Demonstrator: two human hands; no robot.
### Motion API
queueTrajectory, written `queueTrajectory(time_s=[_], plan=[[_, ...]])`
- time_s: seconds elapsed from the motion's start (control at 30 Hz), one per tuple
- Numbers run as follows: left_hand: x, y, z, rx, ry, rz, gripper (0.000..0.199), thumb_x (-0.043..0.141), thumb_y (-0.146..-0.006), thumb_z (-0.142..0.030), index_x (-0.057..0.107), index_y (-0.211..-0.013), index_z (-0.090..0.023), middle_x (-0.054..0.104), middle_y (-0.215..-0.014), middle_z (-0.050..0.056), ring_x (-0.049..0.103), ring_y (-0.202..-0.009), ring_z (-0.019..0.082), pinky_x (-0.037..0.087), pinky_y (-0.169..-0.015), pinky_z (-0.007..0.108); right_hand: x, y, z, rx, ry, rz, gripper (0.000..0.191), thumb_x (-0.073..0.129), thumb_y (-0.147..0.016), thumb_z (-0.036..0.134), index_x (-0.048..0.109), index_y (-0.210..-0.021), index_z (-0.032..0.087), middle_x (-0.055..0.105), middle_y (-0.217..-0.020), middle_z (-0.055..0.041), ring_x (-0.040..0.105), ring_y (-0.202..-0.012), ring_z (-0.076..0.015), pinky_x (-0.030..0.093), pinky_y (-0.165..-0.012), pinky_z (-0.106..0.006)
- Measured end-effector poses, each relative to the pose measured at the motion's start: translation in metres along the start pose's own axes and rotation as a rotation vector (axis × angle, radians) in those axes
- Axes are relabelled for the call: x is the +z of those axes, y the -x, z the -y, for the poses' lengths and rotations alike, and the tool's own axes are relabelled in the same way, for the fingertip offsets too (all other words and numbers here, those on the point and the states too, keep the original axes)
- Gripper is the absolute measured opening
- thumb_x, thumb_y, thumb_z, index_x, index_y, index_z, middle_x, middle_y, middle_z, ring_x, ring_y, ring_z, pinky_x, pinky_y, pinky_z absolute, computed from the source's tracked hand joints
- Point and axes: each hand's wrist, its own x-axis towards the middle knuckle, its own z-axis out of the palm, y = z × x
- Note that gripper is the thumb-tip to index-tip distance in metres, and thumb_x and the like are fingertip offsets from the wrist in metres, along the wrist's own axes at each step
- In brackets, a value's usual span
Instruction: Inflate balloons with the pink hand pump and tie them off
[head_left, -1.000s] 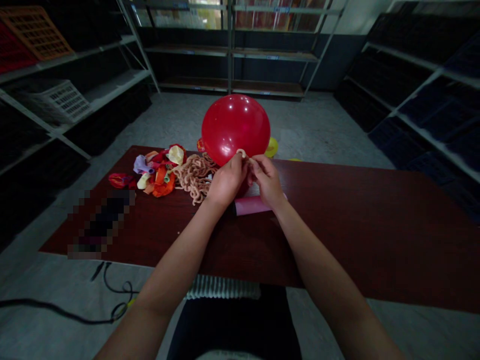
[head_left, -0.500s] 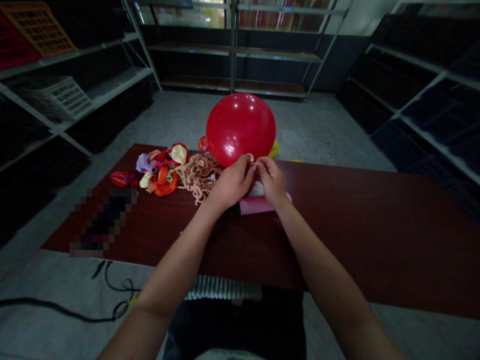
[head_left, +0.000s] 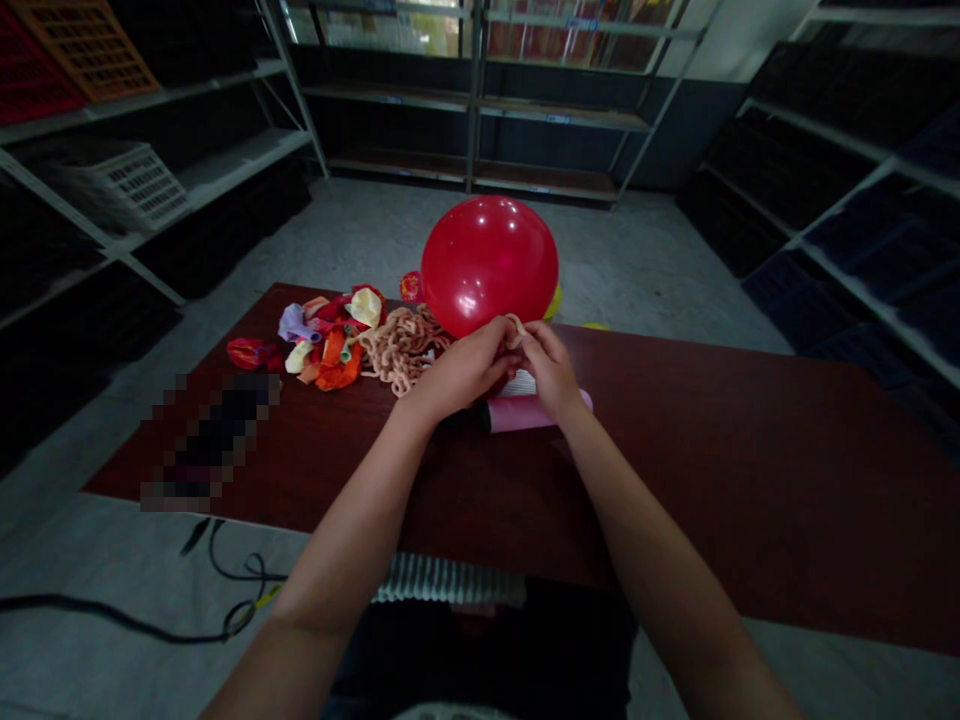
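Metal shelving stands behind a dark-red worktop. Above it, the person's left hand and right hand meet, fingers closed in a pinch on a tan strand looping up between them; working so close together probably steadies the small piece. The red balloon bulges just beyond; its neck is hidden, so whether they grip it too cannot be told. Curly tan strands and limp balloons lie bunched leftward, seemingly for easy reach, while a pink cylinder lies beneath the right hand.
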Motion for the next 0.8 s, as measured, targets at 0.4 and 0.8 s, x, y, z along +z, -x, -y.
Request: queueTrajectory(time_s=[0.4, 0.8], plan=[[-0.002, -0.001, 0.002, -0.006, -0.09, -0.008, 0.015, 0.068, -0.103, -0.02, 0.054, -0.105, -0.02, 0.074, -0.102, 0.007, 0.073, -0.092, 0.022, 0.053, -0.079, 0.03, 0.002, 0.001, 0.004, -0.048, -0.117, 0.003, 0.043, 0.078, -0.089, 0.067, 0.062, -0.082, 0.027, 0.059, -0.074, 0.0019, 0.051, -0.057, -0.011, 0.044, -0.053, -0.029], [-0.004, 0.003, -0.011, 0.015, -0.384, -0.021, 0.015, 0.055, -0.113, -0.026, 0.062, -0.115, -0.013, 0.075, -0.109, 0.014, 0.075, -0.097, 0.027, 0.056, -0.082, 0.035, 0.002, -0.003, -0.006, 0.033, -0.273, -0.015, 0.04, 0.081, -0.087, 0.062, 0.063, -0.08, 0.027, 0.052, -0.07, 0.0023, 0.047, -0.059, -0.0128, 0.041, -0.051, -0.029]])
